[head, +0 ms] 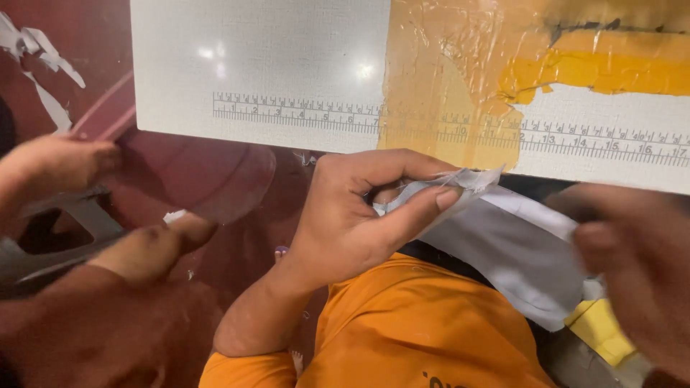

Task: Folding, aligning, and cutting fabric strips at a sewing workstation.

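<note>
Single head view, steeply downward, very close, edges perhaps blurred.

The person wore an orange short-sleeved shirt (424, 323) with a scrap of dark print near its lower hem. Both forearms were bare, with no watch, rings or gloves on the left hand (352, 215) or the right hand (632, 266).

A pale grey-white piece of fabric (503, 244) is stretched slantwise just below the white counter's near edge, its frayed upper corner pinched and crumpled, its lower end bunched beside something yellow.
</note>
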